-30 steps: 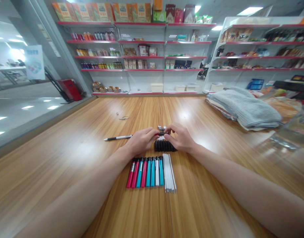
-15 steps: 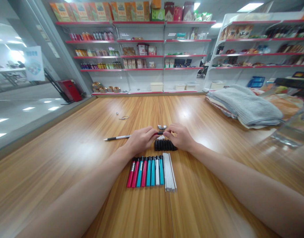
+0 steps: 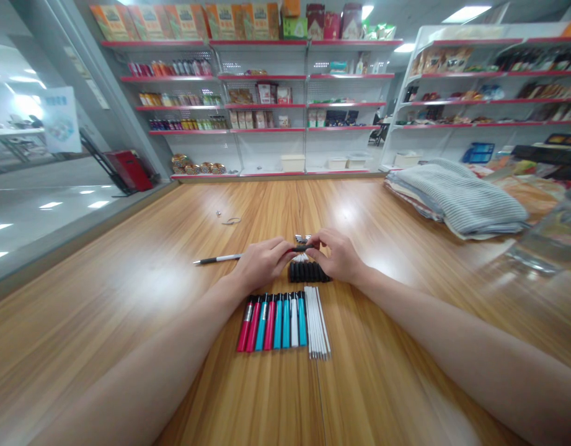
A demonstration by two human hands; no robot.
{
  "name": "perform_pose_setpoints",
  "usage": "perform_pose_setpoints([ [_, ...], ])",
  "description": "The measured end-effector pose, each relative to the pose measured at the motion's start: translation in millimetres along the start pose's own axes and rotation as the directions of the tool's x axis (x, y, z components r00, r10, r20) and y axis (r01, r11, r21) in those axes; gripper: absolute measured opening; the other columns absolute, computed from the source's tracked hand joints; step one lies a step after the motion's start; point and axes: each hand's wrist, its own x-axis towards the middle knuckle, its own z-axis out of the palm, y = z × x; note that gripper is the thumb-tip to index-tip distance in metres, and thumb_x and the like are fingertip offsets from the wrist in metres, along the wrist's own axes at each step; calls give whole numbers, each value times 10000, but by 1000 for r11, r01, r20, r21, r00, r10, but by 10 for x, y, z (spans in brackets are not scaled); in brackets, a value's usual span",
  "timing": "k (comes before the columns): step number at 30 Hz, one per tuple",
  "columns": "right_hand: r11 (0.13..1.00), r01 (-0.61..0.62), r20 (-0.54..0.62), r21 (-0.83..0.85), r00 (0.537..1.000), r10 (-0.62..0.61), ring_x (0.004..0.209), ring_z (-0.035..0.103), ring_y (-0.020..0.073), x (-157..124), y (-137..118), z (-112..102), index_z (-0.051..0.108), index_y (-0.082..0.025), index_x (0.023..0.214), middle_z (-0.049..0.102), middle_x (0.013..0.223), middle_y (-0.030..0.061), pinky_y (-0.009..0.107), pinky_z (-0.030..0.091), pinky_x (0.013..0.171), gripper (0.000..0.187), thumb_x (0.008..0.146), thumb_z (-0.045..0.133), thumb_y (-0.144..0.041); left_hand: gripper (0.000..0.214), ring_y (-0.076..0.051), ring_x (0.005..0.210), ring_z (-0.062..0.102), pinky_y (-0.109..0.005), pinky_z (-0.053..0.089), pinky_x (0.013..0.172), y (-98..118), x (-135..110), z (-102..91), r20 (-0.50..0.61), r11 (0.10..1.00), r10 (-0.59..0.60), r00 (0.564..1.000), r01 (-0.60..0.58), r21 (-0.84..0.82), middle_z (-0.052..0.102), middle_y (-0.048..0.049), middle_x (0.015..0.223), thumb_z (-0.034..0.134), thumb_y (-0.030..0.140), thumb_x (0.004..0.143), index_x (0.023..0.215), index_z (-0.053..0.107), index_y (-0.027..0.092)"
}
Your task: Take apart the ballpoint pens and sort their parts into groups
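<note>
Between my hands lies a red pen with a black grip [image 3: 302, 248], held level. My left hand [image 3: 265, 259] is closed round its red barrel, which is mostly hidden. My right hand [image 3: 335, 253] pinches the black end. Just below my fingers, several black rubber grips [image 3: 307, 272] stand in a row. Nearer to me lie several red, blue and white pen barrels [image 3: 272, 322] side by side, with several thin white refills [image 3: 317, 322] to their right. Small silver pen tips [image 3: 302, 238] sit beyond my hands. A white pen with a black grip [image 3: 217, 259] lies left of my left hand.
A small ring-like strip [image 3: 232, 220] and a tiny silver piece [image 3: 218, 213] lie farther back on the wooden table [image 3: 141, 347]. At right are folded striped cloths [image 3: 466, 198] and a clear container [image 3: 545, 241]. Stocked shelves [image 3: 261, 105] stand behind the table.
My right-hand fingers have shifted slightly at the black end of the pen, and more of the black grip shows. My left hand keeps its hold. The view has moved slightly.
</note>
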Motion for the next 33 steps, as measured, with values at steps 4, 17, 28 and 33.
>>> perform_pose_setpoints([
  [4, 1000, -18, 46, 0, 999, 18, 727, 535, 176, -6, -3, 2, 609, -196, 802, 611, 735, 38, 327, 409, 724, 143, 868, 556, -311, 228, -157, 776, 597, -259, 441, 672, -1, -9, -1, 3, 1000, -2, 1000, 2, 6, 625, -55, 857, 428, 326, 939, 973, 605, 187],
  [17, 997, -2, -90, 72, 996, 9, 772, 535, 172, -9, 21, 28, 590, -190, 887, 620, 830, 39, 313, 441, 712, 92, 798, 611, -180, 208, -160, 789, 588, -264, 417, 666, 7, 2, -10, 1, 999, -41, 999, 41, 10, 629, -57, 901, 408, 306, 940, 966, 569, 176],
  [28, 997, 29, -97, 68, 995, -22, 777, 531, 163, -4, 12, 19, 583, -179, 871, 609, 828, 32, 299, 436, 713, 115, 778, 619, -123, 345, -142, 663, 528, -263, 320, 564, 14, 11, -58, 44, 984, -114, 993, 107, 142, 571, -34, 752, 388, 422, 933, 740, 530, 175],
  [33, 998, 27, -104, 63, 994, -21, 781, 532, 167, -7, 11, 21, 583, -179, 869, 603, 827, 35, 304, 434, 717, 101, 786, 605, -126, 391, -136, 627, 508, -267, 285, 541, -1, 9, -32, 25, 980, -117, 993, 112, 167, 564, -35, 712, 388, 437, 931, 684, 534, 171],
])
